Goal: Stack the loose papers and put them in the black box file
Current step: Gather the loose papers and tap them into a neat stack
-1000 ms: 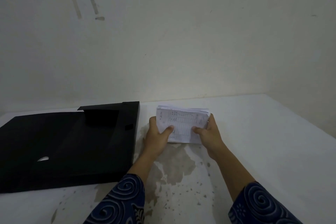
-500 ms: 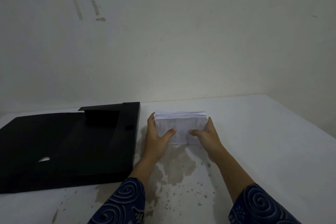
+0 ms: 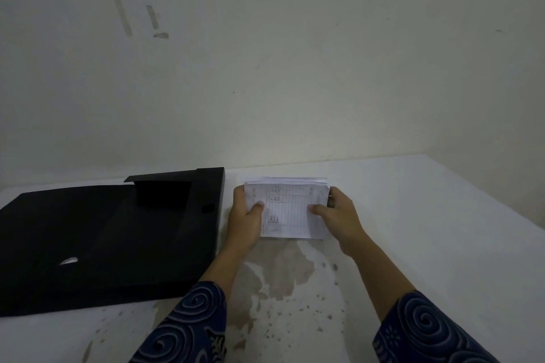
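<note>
Beside the open black box file on a stained white table, a person's left hand and right hand clamp a paper stack by its sides; squaring its edges first should ease filing.

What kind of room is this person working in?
Probably a plain room at home or a small office, used for sorting paperwork. A white table with a worn, stained patch stands against a bare, marked wall, holding only a black box file and a stack of papers.
</note>
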